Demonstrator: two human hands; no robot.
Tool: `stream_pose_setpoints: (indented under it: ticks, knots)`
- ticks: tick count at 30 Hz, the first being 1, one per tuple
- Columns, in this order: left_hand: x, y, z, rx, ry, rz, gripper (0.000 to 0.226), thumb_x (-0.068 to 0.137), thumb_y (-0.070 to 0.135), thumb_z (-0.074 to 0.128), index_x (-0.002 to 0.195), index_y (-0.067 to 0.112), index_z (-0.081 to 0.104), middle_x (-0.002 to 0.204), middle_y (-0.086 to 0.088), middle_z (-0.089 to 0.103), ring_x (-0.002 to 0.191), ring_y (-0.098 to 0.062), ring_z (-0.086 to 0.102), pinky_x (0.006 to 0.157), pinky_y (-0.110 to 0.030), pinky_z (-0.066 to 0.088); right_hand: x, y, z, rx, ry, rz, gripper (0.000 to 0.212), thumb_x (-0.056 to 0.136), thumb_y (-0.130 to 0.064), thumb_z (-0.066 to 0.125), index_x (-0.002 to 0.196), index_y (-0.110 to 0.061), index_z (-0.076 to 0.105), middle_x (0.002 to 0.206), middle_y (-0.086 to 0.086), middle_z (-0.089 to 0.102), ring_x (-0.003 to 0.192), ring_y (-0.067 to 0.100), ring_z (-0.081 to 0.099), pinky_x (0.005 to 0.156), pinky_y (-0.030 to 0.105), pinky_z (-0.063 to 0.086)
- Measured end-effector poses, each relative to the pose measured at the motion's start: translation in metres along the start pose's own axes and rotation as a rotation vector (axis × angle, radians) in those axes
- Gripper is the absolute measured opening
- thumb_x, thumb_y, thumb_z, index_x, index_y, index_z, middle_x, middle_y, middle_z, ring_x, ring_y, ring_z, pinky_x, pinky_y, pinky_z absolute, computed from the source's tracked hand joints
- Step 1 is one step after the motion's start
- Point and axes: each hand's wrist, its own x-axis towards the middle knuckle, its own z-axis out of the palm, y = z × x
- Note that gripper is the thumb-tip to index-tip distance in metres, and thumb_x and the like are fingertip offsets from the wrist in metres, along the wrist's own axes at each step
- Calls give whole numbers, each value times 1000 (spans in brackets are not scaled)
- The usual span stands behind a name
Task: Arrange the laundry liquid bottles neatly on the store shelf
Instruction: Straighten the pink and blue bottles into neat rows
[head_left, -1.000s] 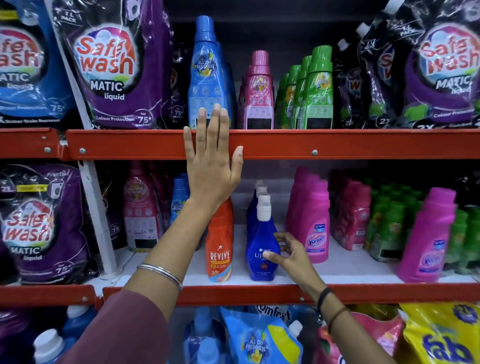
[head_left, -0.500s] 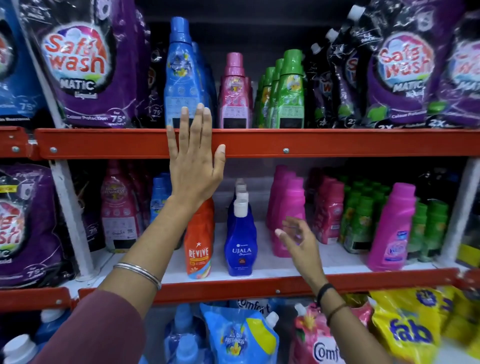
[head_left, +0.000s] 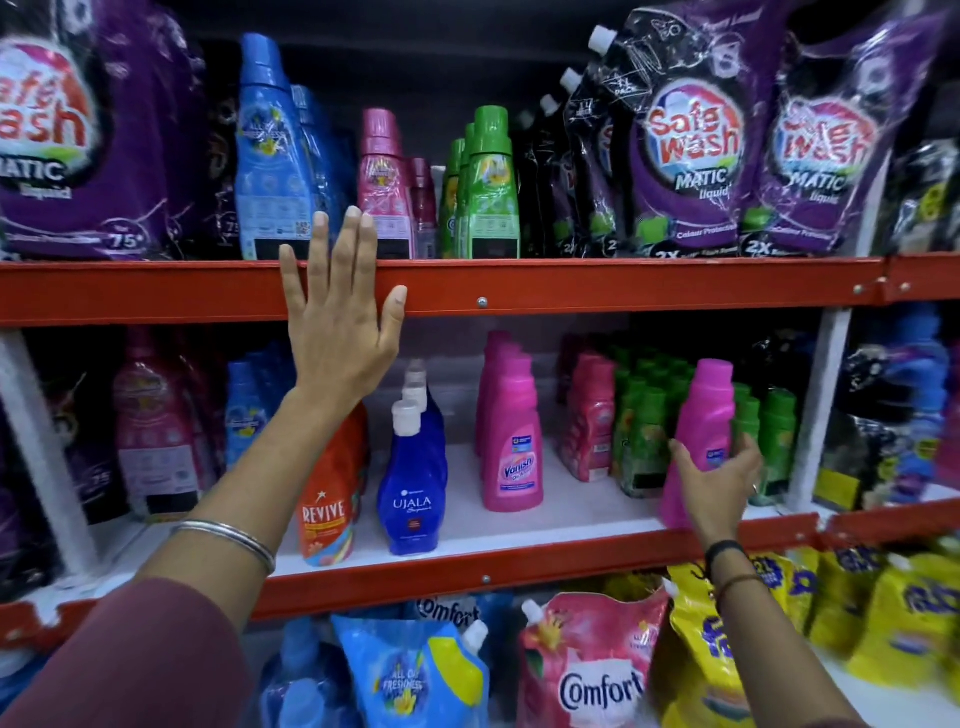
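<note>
My left hand (head_left: 340, 332) lies flat and spread against the red front edge of the upper shelf (head_left: 623, 286), gripping nothing. My right hand (head_left: 719, 483) is wrapped around the lone pink bottle (head_left: 704, 415), upright at the front edge of the middle shelf (head_left: 519, 569), near its right end

A shop: red metal shelves (head_left: 623, 283) crammed with rows of branded detergent bottles (head_left: 511, 447) and pouches (head_left: 691, 156) (same products repeated).
</note>
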Motion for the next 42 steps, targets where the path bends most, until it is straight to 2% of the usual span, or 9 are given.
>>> stream_pose_setpoints:
  ticks: [2, 5, 8, 12, 16, 24, 29, 34, 42]
  knots:
    - [0, 0, 1, 2, 3, -1, 63, 100, 46, 24, 153, 15, 11, 161, -4, 14, 149, -26, 6, 117, -41, -13, 3, 10, -2, -27, -56, 49, 93, 65, -51, 74, 132, 1, 35, 135, 27, 46, 125, 41, 44, 102, 52, 40]
    - [0, -1, 2, 3, 6, -1, 63, 100, 46, 24, 153, 14, 12, 161, -3, 15, 149, -26, 6, 117, -42, -12, 5, 12, -5, -102, -67, 30, 76, 66, -44, 78, 118, 0, 44, 117, 25, 54, 108, 42, 53, 88, 51, 46]
    - [-1, 0, 2, -2, 8, 2, 62, 100, 46, 24, 152, 14, 13, 161, -3, 15, 149, -25, 6, 117, -43, -10, 6, 6, -10, -204, -10, 1, 75, 63, -45, 81, 113, -2, 46, 113, 25, 57, 102, 43, 57, 81, 52, 49]
    - [-1, -1, 4, -1, 13, 1, 62, 100, 46, 25, 152, 14, 14, 161, -3, 16, 149, -25, 6, 117, -44, -10, -5, -4, -11, -231, 19, -54, 75, 61, -43, 83, 112, -1, 48, 111, 24, 58, 100, 41, 58, 79, 48, 47]
    - [-1, -1, 4, -5, 30, 1, 61, 100, 45, 26, 152, 15, 14, 160, -4, 18, 148, -26, 7, 118, -47, -6, -23, -30, 1, -210, -3, -106, 79, 57, -50, 83, 111, -3, 49, 110, 19, 60, 99, 38, 60, 78, 47, 48]
    - [-2, -4, 5, -6, 41, 26, 61, 101, 43, 30, 152, 14, 17, 160, -4, 20, 148, -27, 9, 118, -48, -3, -80, -82, 51, -195, -179, -156, 83, 53, -61, 79, 107, -8, 46, 107, 13, 62, 97, 33, 61, 74, 40, 47]
    - [-2, -5, 6, 2, 64, 34, 60, 100, 43, 31, 151, 13, 19, 159, -5, 22, 147, -27, 12, 118, -44, -7, -102, -85, 74, -225, -239, -183, 82, 57, -57, 80, 110, -7, 42, 105, 12, 58, 93, 30, 59, 71, 33, 42]
    - [-1, -5, 7, 12, 79, 42, 60, 100, 43, 31, 151, 13, 21, 158, -5, 24, 147, -28, 14, 118, -42, -9, -110, -81, 85, -283, -235, -195, 81, 57, -59, 79, 106, -7, 41, 103, 14, 57, 91, 33, 59, 70, 40, 49]
    - [-2, -5, 8, 4, 90, 50, 60, 100, 42, 31, 150, 12, 22, 158, -5, 25, 147, -28, 15, 118, -43, -8, -117, -77, 91, -335, -243, -159, 84, 55, -61, 78, 106, -7, 39, 109, 17, 58, 99, 37, 59, 75, 45, 49]
